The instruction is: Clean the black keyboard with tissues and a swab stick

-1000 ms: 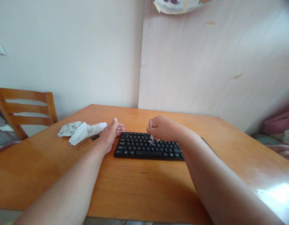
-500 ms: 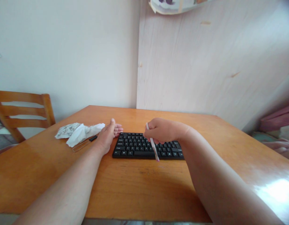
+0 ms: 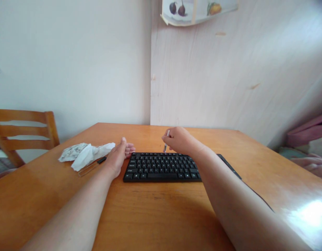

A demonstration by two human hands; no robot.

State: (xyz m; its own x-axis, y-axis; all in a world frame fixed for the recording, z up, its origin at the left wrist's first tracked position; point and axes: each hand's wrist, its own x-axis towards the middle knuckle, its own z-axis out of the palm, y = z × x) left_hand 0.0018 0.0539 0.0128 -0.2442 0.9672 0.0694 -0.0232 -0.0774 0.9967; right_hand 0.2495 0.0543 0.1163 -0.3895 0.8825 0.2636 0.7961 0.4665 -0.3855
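Note:
A black keyboard (image 3: 161, 170) lies flat on the wooden table (image 3: 161, 216). My left hand (image 3: 120, 155) rests against its left end, fingers stretched out and thumb up, holding nothing. Over the keyboard's far edge, my right hand (image 3: 179, 139) is closed around a slim white brush (image 3: 165, 147), its lower end pointing down near the top row of keys. The bristle end is too small to make out clearly. My right wrist and forearm hide part of the keyboard's right side.
Left of my left hand lie a crumpled white cloth or tissue (image 3: 91, 155) and a wire loop tool with a black end (image 3: 101, 160). A cable (image 3: 258, 196) runs off the keyboard's right. A wooden chair (image 3: 27, 130) stands at left; a wall is behind.
My right hand has moved the brush from over the near keys to the far edge, and its tip has swung away from me. My left hand stays by the keyboard. The view has tilted slightly up.

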